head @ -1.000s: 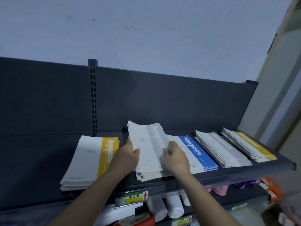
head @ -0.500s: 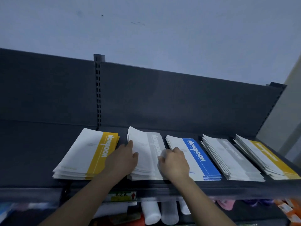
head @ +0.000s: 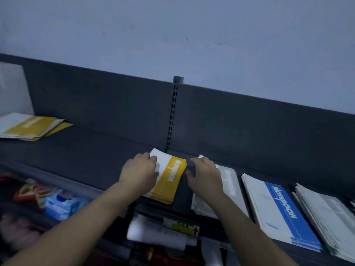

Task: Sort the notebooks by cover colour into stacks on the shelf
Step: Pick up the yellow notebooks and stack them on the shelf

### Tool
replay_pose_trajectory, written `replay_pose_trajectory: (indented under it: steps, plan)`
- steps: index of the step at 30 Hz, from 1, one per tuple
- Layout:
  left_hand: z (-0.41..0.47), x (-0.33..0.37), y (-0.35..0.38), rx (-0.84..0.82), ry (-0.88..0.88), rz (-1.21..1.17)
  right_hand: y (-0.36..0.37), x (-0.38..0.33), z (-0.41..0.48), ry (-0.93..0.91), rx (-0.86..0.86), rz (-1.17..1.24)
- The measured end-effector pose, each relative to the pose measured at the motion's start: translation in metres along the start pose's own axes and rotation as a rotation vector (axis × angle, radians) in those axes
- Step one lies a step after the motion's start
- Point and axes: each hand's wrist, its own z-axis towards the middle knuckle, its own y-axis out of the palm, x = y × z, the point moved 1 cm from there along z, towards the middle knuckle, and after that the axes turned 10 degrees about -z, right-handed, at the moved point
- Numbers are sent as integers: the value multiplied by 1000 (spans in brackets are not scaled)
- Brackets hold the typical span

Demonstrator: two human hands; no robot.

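Observation:
On the dark shelf (head: 107, 150) lie several notebook stacks. My left hand (head: 139, 172) rests on the left side of a yellow-banded stack (head: 171, 181), fingers curled over its white part. My right hand (head: 204, 174) lies on a grey-banded stack (head: 230, 189), fingers spread at its left edge. To the right follow a blue-banded stack (head: 278, 208) and another grey-banded stack (head: 326, 215). A second yellow pile (head: 30, 126) lies loosely at the far left of the shelf.
A slotted upright (head: 172, 112) divides the dark back panel. A price tag (head: 182, 226) hangs on the shelf's front edge. Below it are white rolls (head: 155, 235) and colourful packets (head: 55, 200) on a lower shelf.
My view has swung left. My left hand has left the grey stack and now lies on the yellow stack. My right hand stays on the grey stack, at its left edge.

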Motion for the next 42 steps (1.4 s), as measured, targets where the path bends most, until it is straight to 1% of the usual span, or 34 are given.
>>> replay_pose_trajectory:
  steps: [3,7,9,13,18,25,32,42]
  plan:
    - [-11,-41,-18,22,-66,119,4,-48,15,-137,-25,-16]
    - [-28,-103,-38,21,-163,215,13,-118,30,-285,-75,-89]
    - [-36,-139,-47,11,-216,241,23,-154,37,-348,-97,-122]
    - [-47,-200,-63,5,-284,267,42,-215,51,-412,-168,-126]
    - [-57,-279,-80,15,-345,289,65,-291,68,-434,-233,-105]
    - [-60,-366,-89,-16,-396,296,95,-371,91,-441,-280,-79]
    - [-40,-435,-86,-16,-433,272,127,-429,128,-478,-294,-83]
    - [24,-521,-82,5,-480,278,179,-495,212,-521,-305,-40]
